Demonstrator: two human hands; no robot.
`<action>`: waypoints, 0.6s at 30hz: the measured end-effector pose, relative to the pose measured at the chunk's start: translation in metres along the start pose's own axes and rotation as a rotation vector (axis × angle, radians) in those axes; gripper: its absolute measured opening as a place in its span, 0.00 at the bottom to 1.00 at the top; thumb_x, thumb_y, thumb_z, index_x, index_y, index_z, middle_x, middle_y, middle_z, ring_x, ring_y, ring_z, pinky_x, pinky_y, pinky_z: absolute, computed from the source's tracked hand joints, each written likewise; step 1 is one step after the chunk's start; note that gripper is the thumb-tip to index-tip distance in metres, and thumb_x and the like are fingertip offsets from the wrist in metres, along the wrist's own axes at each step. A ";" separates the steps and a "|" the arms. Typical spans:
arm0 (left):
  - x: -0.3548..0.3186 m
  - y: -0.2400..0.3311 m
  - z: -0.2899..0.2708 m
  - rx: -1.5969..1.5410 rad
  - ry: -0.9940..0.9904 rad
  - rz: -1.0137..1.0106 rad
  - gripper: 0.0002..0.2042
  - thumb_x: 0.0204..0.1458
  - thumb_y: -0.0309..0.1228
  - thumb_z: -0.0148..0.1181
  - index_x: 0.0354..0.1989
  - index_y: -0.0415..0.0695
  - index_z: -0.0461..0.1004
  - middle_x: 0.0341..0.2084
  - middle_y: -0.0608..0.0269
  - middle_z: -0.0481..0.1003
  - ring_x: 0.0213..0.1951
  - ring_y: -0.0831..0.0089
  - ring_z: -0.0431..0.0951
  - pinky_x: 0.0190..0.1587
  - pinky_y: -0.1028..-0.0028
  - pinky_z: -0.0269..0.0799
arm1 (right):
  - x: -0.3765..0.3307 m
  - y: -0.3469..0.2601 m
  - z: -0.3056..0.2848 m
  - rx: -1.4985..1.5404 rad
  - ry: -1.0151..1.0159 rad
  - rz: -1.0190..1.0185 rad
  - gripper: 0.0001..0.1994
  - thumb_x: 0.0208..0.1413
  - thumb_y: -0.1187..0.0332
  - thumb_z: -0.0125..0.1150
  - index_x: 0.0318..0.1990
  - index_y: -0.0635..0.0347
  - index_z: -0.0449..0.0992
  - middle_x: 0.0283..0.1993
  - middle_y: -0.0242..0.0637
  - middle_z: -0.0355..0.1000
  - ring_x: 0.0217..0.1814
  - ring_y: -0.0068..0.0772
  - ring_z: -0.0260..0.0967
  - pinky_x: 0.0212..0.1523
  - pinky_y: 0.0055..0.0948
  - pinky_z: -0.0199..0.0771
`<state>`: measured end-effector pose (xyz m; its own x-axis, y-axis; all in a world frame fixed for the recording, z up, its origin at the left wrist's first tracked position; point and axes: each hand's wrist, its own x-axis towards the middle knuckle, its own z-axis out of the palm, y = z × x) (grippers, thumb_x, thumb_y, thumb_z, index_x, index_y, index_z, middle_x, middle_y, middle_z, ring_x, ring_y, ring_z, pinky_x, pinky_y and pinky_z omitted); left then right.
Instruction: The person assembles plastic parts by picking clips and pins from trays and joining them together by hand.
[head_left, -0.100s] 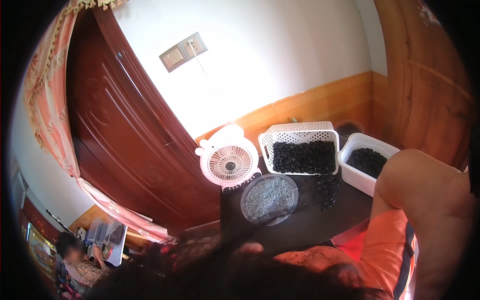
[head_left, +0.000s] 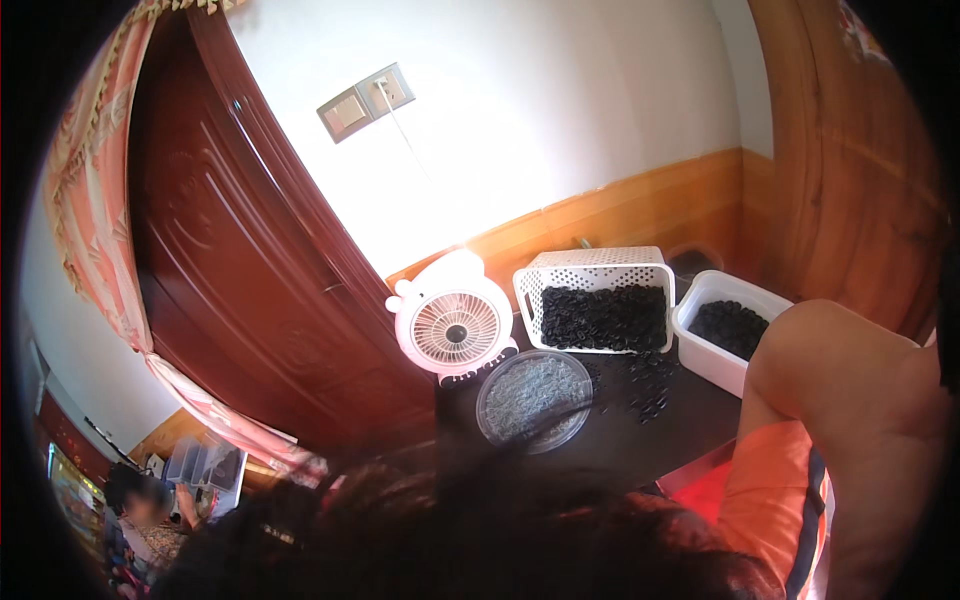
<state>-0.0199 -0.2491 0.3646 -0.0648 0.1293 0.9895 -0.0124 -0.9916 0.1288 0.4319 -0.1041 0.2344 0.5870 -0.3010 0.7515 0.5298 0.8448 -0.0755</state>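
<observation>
Neither of my hands shows. Dark hair (head_left: 450, 530) covers the lower middle of the view. At the right, a bare bent limb (head_left: 830, 370), which looks like my right arm at the elbow, rises from orange cloth (head_left: 765, 480); its hand is out of sight. On the dark table (head_left: 640, 450) is a round clear dish (head_left: 483, 425) of small silvery pieces (head_left: 535, 395). Behind it, a white perforated basket (head_left: 600, 262) lies with its opening toward me, holding many small black parts (head_left: 605, 318). Several loose black parts (head_left: 650, 385) have spilled before it.
A white tub (head_left: 710, 372) with black pieces stands beside the bent limb. A pink fan (head_left: 457, 333) is at the table's far left corner. A thin cord (head_left: 403, 130) hangs from a wall socket (head_left: 392, 88). Another person (head_left: 150, 515) sits far left near clear bins (head_left: 205, 462).
Hair has swung over more of the lower view, hiding printed orange cloth and a small skin-coloured patch near the table's front. The view has shifted slightly.
</observation>
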 end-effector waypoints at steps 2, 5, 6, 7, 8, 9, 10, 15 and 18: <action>0.005 -0.010 -0.006 -0.026 0.006 0.027 0.21 0.60 0.47 0.37 0.38 0.42 0.71 0.27 0.58 0.72 0.31 0.69 0.71 0.40 0.72 0.67 | 0.006 -0.013 0.026 -0.011 -0.010 -0.028 0.25 0.52 0.57 0.54 0.49 0.73 0.71 0.47 0.57 0.69 0.46 0.45 0.70 0.44 0.31 0.69; 0.010 -0.023 -0.016 -0.077 0.029 0.094 0.22 0.60 0.48 0.38 0.38 0.42 0.71 0.28 0.58 0.72 0.32 0.69 0.71 0.41 0.72 0.67 | 0.007 -0.049 0.091 -0.013 -0.022 -0.099 0.25 0.52 0.57 0.54 0.49 0.73 0.71 0.47 0.57 0.69 0.46 0.45 0.70 0.44 0.31 0.69; 0.009 -0.027 -0.018 -0.088 0.042 0.120 0.22 0.60 0.48 0.38 0.38 0.42 0.71 0.28 0.58 0.72 0.32 0.69 0.71 0.41 0.72 0.67 | 0.009 -0.050 0.080 -0.007 -0.030 -0.122 0.25 0.52 0.57 0.54 0.49 0.73 0.71 0.47 0.57 0.69 0.46 0.45 0.70 0.44 0.31 0.69; 0.007 -0.030 -0.021 -0.114 0.062 0.143 0.22 0.60 0.48 0.38 0.38 0.42 0.71 0.28 0.58 0.72 0.32 0.69 0.71 0.41 0.72 0.67 | 0.019 -0.055 0.091 -0.010 -0.043 -0.157 0.25 0.52 0.57 0.54 0.49 0.73 0.71 0.47 0.57 0.69 0.46 0.45 0.70 0.44 0.31 0.69; 0.005 -0.033 -0.024 -0.139 0.083 0.166 0.22 0.60 0.48 0.38 0.38 0.42 0.71 0.28 0.58 0.72 0.32 0.69 0.71 0.41 0.72 0.67 | 0.024 -0.064 0.058 -0.012 -0.057 -0.193 0.25 0.52 0.57 0.54 0.49 0.73 0.71 0.47 0.57 0.69 0.46 0.45 0.70 0.44 0.31 0.69; 0.004 -0.038 -0.026 -0.165 0.099 0.189 0.22 0.60 0.48 0.38 0.39 0.42 0.71 0.28 0.58 0.72 0.33 0.69 0.71 0.41 0.72 0.67 | 0.031 -0.067 0.068 -0.017 -0.067 -0.226 0.24 0.52 0.57 0.54 0.49 0.73 0.71 0.47 0.57 0.69 0.46 0.45 0.70 0.44 0.31 0.69; 0.002 -0.042 -0.027 -0.188 0.118 0.212 0.22 0.60 0.49 0.38 0.39 0.42 0.71 0.29 0.58 0.72 0.33 0.69 0.71 0.41 0.72 0.67 | 0.037 -0.072 0.065 -0.020 -0.079 -0.259 0.24 0.52 0.57 0.54 0.48 0.73 0.71 0.47 0.57 0.69 0.46 0.45 0.70 0.44 0.31 0.69; -0.027 -0.052 -0.026 -0.251 0.240 0.273 0.22 0.59 0.49 0.39 0.39 0.42 0.72 0.29 0.58 0.72 0.34 0.69 0.71 0.42 0.72 0.67 | 0.066 -0.092 0.060 -0.026 -0.190 -0.368 0.24 0.52 0.58 0.54 0.48 0.73 0.71 0.47 0.56 0.69 0.46 0.44 0.70 0.44 0.31 0.69; -0.041 -0.055 -0.027 -0.256 0.301 0.289 0.23 0.59 0.50 0.39 0.40 0.42 0.72 0.30 0.58 0.72 0.34 0.69 0.71 0.43 0.71 0.67 | 0.076 -0.094 0.071 -0.025 -0.256 -0.396 0.24 0.52 0.58 0.54 0.48 0.73 0.71 0.47 0.56 0.70 0.46 0.44 0.70 0.44 0.31 0.69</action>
<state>-0.0433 -0.1997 0.3152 -0.3871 -0.1183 0.9144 -0.1942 -0.9590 -0.2063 0.3833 -0.1752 0.3447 0.1685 -0.4765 0.8629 0.6987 0.6752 0.2364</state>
